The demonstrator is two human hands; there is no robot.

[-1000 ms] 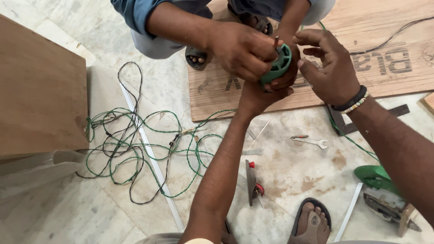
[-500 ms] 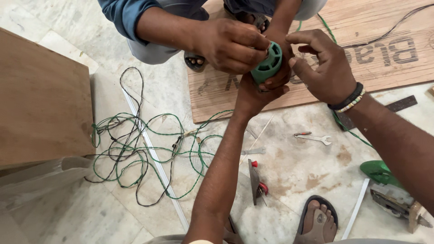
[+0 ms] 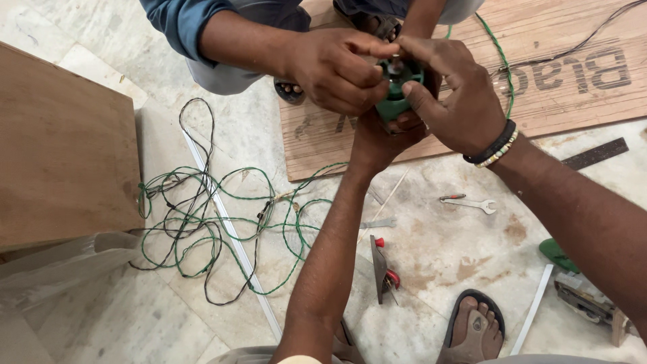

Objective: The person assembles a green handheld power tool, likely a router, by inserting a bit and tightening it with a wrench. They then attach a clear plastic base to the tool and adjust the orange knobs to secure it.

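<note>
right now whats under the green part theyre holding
The left hand cups the green part from below; plywood board lies beneath. Its underside is hidden.

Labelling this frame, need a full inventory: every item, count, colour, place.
green round part: 1, green, top centre, held between the hands
co-worker's hand: 1, blue sleeve, from top left, on the green part
wire tangle: 1, green and black, floor left of centre
plywood sheet: 1, brown, floor top right
wooden board: 1, brown, left edge
spanner: 1, silver, floor right of centre
hand tool: 1, dark with red parts, floor lower centre
white strip: 1, white, floor under the wires
sandalled foot: 1, bottom right
left hand: 1, under the green part
right hand: 1, beaded wristbands, fingers on the green part
</note>
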